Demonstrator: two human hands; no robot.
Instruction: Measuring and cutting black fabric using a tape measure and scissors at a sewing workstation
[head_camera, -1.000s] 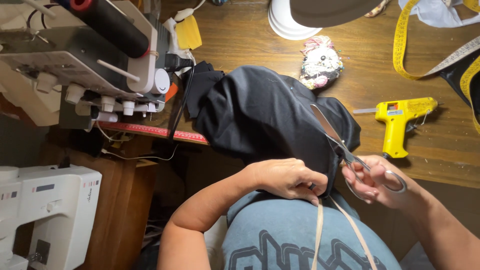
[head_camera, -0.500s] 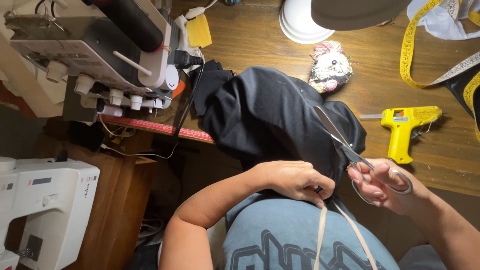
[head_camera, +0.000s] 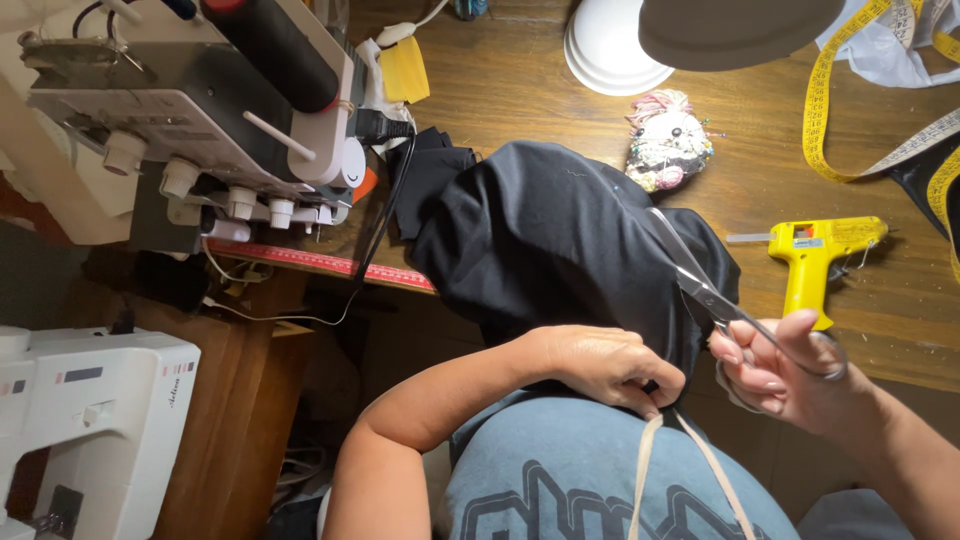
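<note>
Worn brown wooden table (head_camera: 520, 90), bearing a white multi-spool sewing machine (head_camera: 190, 110) at its left end. Crumpled black fabric garment (head_camera: 560, 240) draped over the table's near edge, hanging toward my lap. My left hand (head_camera: 600, 365), clenched, pinching the garment's lower edge. My right hand (head_camera: 785, 375), fingers through the handles, grasping silver metal scissors (head_camera: 700, 280), blades lying across the cloth's right side. Yellow plastic glue gun (head_camera: 815, 255) just right of the garment; beaded pincushion (head_camera: 668, 142) beyond it.
</note>
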